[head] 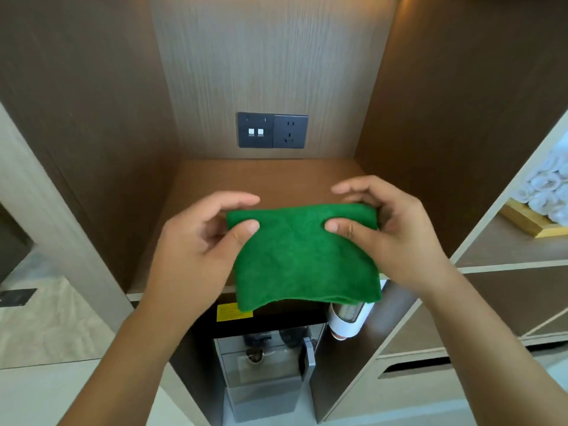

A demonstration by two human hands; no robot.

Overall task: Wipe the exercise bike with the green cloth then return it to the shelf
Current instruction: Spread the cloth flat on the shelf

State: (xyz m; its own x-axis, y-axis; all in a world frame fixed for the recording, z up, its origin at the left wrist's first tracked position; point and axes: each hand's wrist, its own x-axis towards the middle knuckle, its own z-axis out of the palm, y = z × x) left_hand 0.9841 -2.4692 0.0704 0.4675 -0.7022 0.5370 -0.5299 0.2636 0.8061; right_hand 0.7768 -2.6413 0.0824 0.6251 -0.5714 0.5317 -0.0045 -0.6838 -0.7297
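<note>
**Wooden shelf niche, green cloth held before it**

Brown shelf [264, 176] is seen just beyond both hands. Folded green cloth [304, 256] is pinched at its upper corners between thumb and fingers by the left hand [199, 241] and right hand [387, 232], above the shelf's front edge.

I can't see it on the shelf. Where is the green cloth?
Centre of the head view: the green cloth hangs pinched between both hands, at the shelf's front edge.

Fuzzy, matt green cloth [304, 256]. Smooth brown wood-grain shelf [267, 176] with a paler grained back panel [270, 63]. Matt dark plastic socket plate [272, 130]. Fluffy white rolled towels [547, 192].
</note>
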